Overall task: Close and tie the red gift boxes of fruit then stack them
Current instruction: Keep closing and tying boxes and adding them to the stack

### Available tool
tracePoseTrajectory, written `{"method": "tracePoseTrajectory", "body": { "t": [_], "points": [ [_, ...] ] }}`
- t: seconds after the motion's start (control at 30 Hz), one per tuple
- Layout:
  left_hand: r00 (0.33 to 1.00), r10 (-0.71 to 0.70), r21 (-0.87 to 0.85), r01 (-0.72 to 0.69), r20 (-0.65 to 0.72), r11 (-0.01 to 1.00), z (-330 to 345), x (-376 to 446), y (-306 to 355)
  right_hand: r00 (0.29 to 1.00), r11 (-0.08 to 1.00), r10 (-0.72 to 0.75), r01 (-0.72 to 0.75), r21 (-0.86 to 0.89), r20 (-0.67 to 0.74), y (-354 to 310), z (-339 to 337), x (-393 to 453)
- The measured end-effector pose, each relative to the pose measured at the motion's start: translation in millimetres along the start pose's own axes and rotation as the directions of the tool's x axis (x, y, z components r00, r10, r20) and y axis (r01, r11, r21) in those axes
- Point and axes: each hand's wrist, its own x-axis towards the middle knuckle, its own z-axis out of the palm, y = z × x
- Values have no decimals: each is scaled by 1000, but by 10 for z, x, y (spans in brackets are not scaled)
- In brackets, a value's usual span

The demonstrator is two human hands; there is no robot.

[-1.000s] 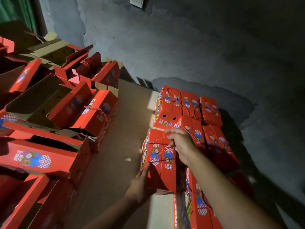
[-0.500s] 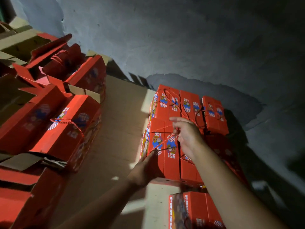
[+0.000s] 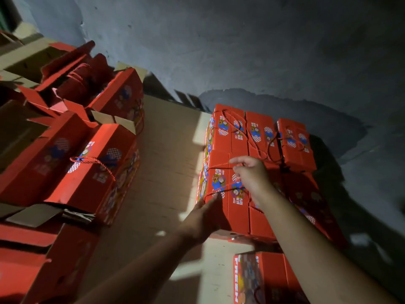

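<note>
the tied red gift box (image 3: 221, 194) now sits on the stack (image 3: 263, 137) of closed boxes at the right. 1 second ago it hung in the air in front of that stack, carried by its cord; half a second ago it was just reaching its place. it now lies level, its far end touching the back row and its right side against a neighbouring box.

the right hand (image 3: 252, 175) has loosened. earlier its fingers were curled tight round the red cord (image 3: 219, 190); now the forefinger points left and the others are only half curled, with the cord passing under the fingertips. whether it still pinches a strand i cannot tell. the left hand (image 3: 201, 216) lies with straight fingers flat against the near left side of the box, as it did half a second ago, steadying or nudging it.

so this box looks placed, and what remains for it is probably only a small push to square it up and letting go of the cord.

much of the task is left. on the left of the brown cardboard floor sheet (image 3: 162, 172) lie several open boxes (image 3: 72, 84) with raised flaps, and 1 closed box with a loose cord handle (image 3: 96, 172). another box marked fresh (image 3: 263, 279) lies near, below the stack. the view has also swung right since a second ago.
</note>
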Motion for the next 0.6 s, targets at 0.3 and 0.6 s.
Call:
{"method": "tracePoseTrajectory", "body": {
  "t": [0.3,0.6],
  "points": [
    [995,-95,249,86,21,965,-171,-524,210,990,895,72,-10,-446,122,697,74,-481],
    [957,-237,556,289,-166,780,-974,-1510,176,991,966,-39,71,-248,130,656,268,-1621]
  ]
}}
